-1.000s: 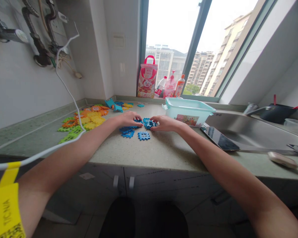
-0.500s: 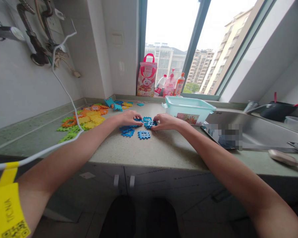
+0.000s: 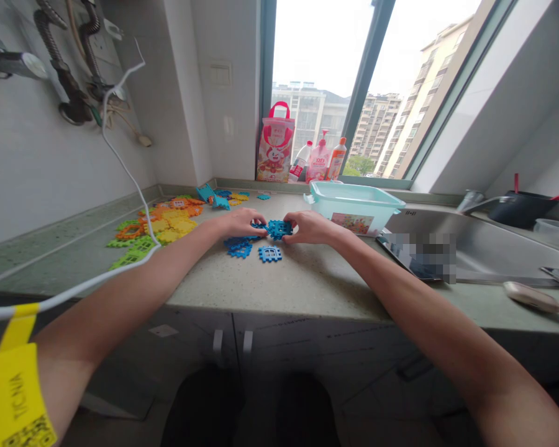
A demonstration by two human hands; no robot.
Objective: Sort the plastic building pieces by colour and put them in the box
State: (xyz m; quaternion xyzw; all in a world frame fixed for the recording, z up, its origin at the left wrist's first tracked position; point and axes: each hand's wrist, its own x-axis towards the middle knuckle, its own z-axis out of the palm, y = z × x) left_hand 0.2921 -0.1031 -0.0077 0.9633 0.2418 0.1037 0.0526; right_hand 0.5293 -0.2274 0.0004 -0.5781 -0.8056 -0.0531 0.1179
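Blue interlocking building tiles lie in a small group on the countertop in front of me. My right hand (image 3: 310, 228) pinches a blue building tile (image 3: 279, 230) by its right edge, fingers on the far side and thumb on the near side. To its left, my left hand (image 3: 243, 223) has curled fingers over a dark blue tile (image 3: 259, 230), whose outline is partly hidden. A blue notched tile (image 3: 239, 248) lies just below my left hand. One lighter blue window tile (image 3: 271, 253) lies flat, apart from both hands.
Yellow tiles (image 3: 174, 224), orange and green ones spread at the left. A white cable (image 3: 137, 189) hangs across there. A mint plastic bin (image 3: 361, 208) stands behind my right hand, beside the sink (image 3: 489, 242). Bottles (image 3: 317, 162) line the window.
My right hand has shifted the tile slightly up and left, so it now covers the tile behind it. My left hand stays nearly still.
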